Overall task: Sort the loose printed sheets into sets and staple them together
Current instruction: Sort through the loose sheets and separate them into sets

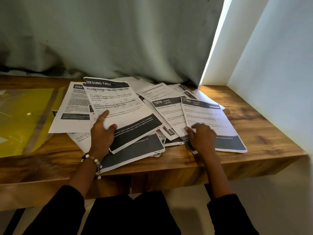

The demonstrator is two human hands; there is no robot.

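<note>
Both arms wear black long sleeves, the left sleeve (55, 211) and the right sleeve (232, 216) each ending well back from the hand so the forearms show bare. Just behind the left hand (102, 133), a bracelet (94, 162) of white, pearl-like beads mixed with dark ones circles the wrist. The right hand (201, 137) has a bare wrist behind it.

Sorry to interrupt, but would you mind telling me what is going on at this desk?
A person is sorting loose printed sheets spread in an overlapping heap on a wooden desk. The left hand holds the sheet headed "Dressing Table", thumb on top and lifted off the pile. The right hand rests on the sheet numbered 2762, its fingers blurred. A yellow folder lies at the left. No stapler is in view, and no set looks stapled yet.
</note>
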